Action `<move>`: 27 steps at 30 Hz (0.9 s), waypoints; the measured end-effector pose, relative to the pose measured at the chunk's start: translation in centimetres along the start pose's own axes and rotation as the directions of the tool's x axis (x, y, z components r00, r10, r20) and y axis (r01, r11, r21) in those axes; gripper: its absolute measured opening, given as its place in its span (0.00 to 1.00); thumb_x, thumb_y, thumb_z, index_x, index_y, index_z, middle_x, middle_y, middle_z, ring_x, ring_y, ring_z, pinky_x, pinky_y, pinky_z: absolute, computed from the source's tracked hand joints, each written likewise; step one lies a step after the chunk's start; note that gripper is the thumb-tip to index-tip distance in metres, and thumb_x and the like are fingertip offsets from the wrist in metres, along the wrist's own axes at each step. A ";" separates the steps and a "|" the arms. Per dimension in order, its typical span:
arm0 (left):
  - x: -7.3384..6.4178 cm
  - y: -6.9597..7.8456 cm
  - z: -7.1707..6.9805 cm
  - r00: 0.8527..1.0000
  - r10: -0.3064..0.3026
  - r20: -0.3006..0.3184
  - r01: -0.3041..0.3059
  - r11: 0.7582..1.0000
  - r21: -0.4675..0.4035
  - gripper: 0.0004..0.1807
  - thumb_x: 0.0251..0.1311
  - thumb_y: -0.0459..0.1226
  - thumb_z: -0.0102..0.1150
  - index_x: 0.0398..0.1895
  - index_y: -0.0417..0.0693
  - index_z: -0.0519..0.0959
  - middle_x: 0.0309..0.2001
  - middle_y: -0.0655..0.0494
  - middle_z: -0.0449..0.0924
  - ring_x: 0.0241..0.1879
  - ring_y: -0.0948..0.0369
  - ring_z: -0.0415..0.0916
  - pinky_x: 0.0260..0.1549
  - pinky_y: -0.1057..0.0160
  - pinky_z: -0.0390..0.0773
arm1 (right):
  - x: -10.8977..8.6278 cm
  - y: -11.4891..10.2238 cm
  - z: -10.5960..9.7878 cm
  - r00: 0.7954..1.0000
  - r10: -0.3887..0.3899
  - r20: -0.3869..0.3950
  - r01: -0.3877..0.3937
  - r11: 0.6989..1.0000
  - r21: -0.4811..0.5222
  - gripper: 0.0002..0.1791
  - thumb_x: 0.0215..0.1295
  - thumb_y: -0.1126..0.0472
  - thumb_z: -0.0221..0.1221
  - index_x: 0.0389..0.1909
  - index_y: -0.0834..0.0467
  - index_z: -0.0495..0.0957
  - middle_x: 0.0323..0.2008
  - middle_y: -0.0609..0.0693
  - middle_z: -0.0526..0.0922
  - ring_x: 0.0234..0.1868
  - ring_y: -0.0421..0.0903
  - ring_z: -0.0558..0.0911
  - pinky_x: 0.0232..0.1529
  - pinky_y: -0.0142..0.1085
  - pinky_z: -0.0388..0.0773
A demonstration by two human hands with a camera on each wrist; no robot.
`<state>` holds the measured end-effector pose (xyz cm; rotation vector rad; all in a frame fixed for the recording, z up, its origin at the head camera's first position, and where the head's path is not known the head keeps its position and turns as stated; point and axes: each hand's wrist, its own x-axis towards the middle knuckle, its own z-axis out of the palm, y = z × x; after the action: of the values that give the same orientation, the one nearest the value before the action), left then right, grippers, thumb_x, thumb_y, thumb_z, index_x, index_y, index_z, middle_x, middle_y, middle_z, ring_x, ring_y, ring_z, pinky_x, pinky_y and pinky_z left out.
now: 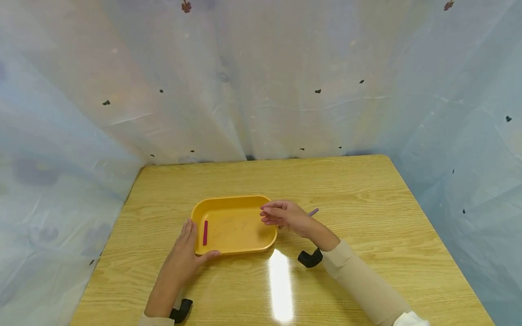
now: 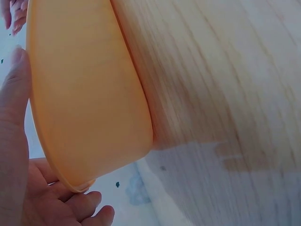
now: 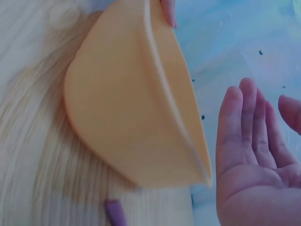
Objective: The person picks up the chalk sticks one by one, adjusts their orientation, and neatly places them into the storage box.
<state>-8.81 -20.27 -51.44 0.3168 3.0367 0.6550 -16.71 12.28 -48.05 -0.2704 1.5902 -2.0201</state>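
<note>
A shallow yellow plastic tray (image 1: 240, 249) with rounded corners rests on the wooden table. My left hand (image 1: 185, 253) grips its near left corner, thumb along the front rim and fingers at the left side; the left wrist view shows the fingertips (image 2: 89, 205) beside the corner of the rim. Inside the tray, towards the left end, lies a dark pink stick (image 1: 205, 233). Above the tray's right end is my right hand (image 1: 287, 217), its fingers extended and nothing held. A purple stick (image 1: 313, 212) lies on the table just beyond that hand, partly hidden by it.
The wooden table (image 1: 346, 190) reaches past the tray on all sides. Pale plastic sheeting (image 1: 261, 90) with small dark specks hangs behind and on both sides. Black curved pieces (image 1: 310, 258) show beside both wrists. A bright reflection lies on the tabletop in front.
</note>
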 end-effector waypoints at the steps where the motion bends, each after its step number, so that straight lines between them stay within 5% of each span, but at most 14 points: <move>1: 0.0 0.0 0.0 1.000 0.000 0.000 0.000 1.000 -0.001 0.64 0.45 0.71 0.52 0.72 0.36 0.41 0.73 0.43 0.32 0.70 0.45 0.37 0.62 0.42 0.53 | -0.1 0.1 -0.3 1.000 0.003 -0.010 -0.003 1.000 -0.004 0.21 0.67 0.61 0.55 0.54 0.72 0.70 0.47 0.64 0.78 0.44 0.48 0.82 0.51 0.45 0.74; 11: 0.0 -0.2 0.1 1.000 -0.006 -0.006 0.006 1.000 -0.011 0.63 0.45 0.70 0.54 0.72 0.38 0.41 0.73 0.43 0.34 0.71 0.46 0.37 0.62 0.43 0.52 | -1.7 0.4 -3.9 0.992 0.055 -0.113 -0.069 0.990 -0.127 0.26 0.66 0.53 0.56 0.59 0.66 0.69 0.51 0.58 0.78 0.51 0.60 0.76 0.55 0.60 0.65; 19: 0.1 -0.2 0.4 1.000 0.000 -0.004 0.000 1.000 -0.014 0.63 0.45 0.70 0.53 0.72 0.37 0.41 0.73 0.43 0.33 0.71 0.47 0.35 0.62 0.42 0.52 | -3.0 0.4 -6.7 0.987 -0.029 -0.158 0.001 0.984 -0.180 0.27 0.67 0.56 0.54 0.59 0.71 0.66 0.52 0.61 0.77 0.54 0.62 0.73 0.56 0.55 0.66; 27: 0.2 0.0 0.2 1.000 -0.006 -0.010 0.005 1.000 -0.029 0.63 0.45 0.70 0.53 0.72 0.38 0.43 0.73 0.41 0.37 0.70 0.46 0.38 0.62 0.42 0.53 | -4.2 0.6 -8.6 0.974 -0.070 -0.215 -0.012 0.934 -0.358 0.27 0.68 0.55 0.54 0.59 0.71 0.67 0.56 0.68 0.72 0.55 0.65 0.71 0.56 0.57 0.66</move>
<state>-9.00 -20.17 -51.65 0.3053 3.0333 0.7018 -17.19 21.61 -50.29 -0.2048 2.1104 -1.8225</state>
